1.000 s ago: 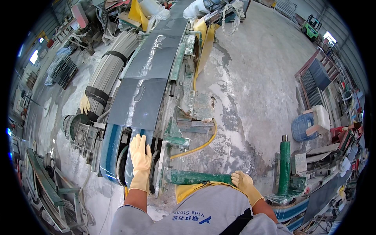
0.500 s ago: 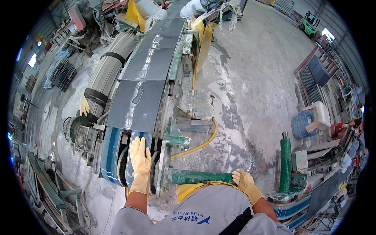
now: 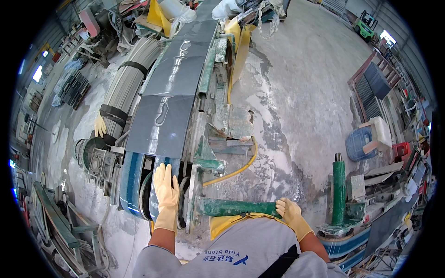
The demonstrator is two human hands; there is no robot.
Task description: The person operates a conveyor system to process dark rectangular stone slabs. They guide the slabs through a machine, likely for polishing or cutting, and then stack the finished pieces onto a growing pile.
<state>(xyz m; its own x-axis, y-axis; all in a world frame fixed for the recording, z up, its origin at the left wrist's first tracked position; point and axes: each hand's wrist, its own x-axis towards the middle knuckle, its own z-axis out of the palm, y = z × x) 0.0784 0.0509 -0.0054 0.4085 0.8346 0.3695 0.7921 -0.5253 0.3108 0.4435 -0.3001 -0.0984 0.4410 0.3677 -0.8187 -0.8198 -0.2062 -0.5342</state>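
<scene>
My left hand (image 3: 166, 189), in a pale yellow rubber glove, lies flat with its fingers stretched out on the blue conveyor belt (image 3: 131, 185), just short of the near slab edge. A dark grey stone slab (image 3: 146, 127) rests on the belt ahead of those fingertips. Wet, shiny streaks run along its middle. Behind it, further slabs (image 3: 172, 75) follow in line up the conveyor. Over at the right, my gloved right hand (image 3: 289, 212) has its fingers curled round the free end of a green pipe (image 3: 238, 207) that crosses in front of my waist.
Left of the belt stands a ribbed grey roll (image 3: 127, 85) with black bands and a glove (image 3: 100, 126) on it. A yellow hose (image 3: 232, 175) curves over the floor. To the right are a green post (image 3: 339, 190), a blue drum (image 3: 359, 143) and stacked slabs (image 3: 376, 83).
Both hands keep their places, the left on the belt and the right on the pipe. Only a slight shift of the view shows; the slabs look unmoved.
</scene>
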